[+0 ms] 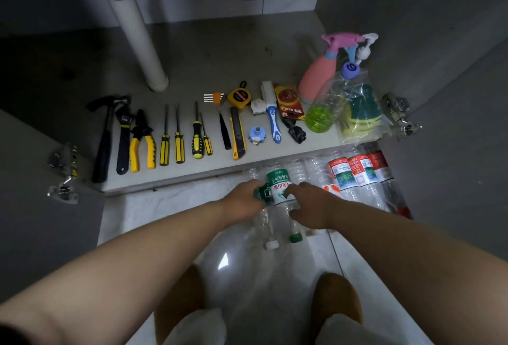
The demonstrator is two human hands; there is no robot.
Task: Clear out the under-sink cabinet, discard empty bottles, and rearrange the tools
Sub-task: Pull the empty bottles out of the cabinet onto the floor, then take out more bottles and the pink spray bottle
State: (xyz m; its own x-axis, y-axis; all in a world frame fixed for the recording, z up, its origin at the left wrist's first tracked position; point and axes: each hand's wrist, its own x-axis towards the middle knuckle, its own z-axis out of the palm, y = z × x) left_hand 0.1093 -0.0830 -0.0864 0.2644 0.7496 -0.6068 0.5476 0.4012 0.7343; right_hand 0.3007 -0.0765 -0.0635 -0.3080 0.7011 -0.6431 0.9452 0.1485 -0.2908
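Left hand [243,199] fingers curled round clear bottle [268,232]; right hand [310,207] fingers apparently grip green-label bottle [280,185] between hands.

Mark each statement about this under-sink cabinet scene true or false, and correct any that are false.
1. The black-handled claw hammer is the leftmost tool. True.
2. The pink plastic spray bottle lies flat on the tiled floor. False: it stands inside the grey cabinet.
3. Both hands hold screwdrivers. False: the left hand and right hand grip clear plastic bottles with green labels.
4. The yellow tape measure sits farther back than the yellow-and-black utility knife. True.
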